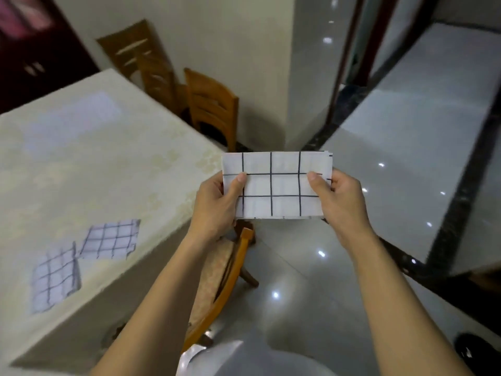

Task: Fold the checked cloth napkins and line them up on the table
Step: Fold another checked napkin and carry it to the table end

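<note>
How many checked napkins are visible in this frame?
3. One folded napkin is held up between the left hand and right hand; two lie on the table, the nearer napkin and the farther napkin. More may lie out of view.

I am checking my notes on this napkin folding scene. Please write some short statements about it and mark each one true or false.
1. Both hands hold one folded napkin in the air. True.
2. Three folded napkins lie on the table. False: two lie there, the nearer napkin and the farther napkin.
3. The left hand has its grip on the held napkin's left end, the right hand on its right end. True.
4. The held napkin rests on the table. False: it is held beyond the table's edge, above the floor.
</note>
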`<state>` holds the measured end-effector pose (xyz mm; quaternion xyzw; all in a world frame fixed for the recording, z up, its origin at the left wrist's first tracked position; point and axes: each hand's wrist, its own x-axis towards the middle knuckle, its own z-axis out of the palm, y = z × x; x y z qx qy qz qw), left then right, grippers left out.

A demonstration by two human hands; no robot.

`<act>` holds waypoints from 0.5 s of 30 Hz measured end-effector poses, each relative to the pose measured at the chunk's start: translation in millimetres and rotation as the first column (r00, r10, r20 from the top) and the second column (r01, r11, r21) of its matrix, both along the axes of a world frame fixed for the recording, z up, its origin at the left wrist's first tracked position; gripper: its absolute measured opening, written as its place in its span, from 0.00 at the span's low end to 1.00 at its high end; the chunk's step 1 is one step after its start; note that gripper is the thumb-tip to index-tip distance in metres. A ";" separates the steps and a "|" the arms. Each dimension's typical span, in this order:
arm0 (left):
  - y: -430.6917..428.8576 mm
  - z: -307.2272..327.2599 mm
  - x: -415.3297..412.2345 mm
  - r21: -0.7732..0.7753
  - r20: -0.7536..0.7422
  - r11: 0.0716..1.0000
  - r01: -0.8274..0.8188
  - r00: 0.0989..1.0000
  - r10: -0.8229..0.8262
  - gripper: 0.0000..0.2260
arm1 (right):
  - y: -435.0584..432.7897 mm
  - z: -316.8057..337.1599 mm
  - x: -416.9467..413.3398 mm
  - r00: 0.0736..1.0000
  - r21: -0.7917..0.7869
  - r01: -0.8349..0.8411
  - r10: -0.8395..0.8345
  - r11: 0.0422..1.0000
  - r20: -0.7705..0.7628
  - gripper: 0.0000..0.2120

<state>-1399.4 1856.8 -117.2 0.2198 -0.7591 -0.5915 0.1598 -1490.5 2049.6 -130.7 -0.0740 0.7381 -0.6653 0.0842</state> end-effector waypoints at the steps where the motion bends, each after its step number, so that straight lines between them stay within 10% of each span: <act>1: -9.7 -3.4 0.9 -0.005 0.003 0.998 -0.064 0.998 0.064 0.09 | -14.3 -3.6 -7.0 0.998 -0.004 -0.055 0.055 0.998 0.006 0.07; 15: -167.2 -87.0 -17.9 0.122 0.057 0.869 -0.480 0.877 0.477 0.12 | -215.5 -45.9 -116.2 0.779 0.178 -0.627 0.613 0.759 0.131 0.12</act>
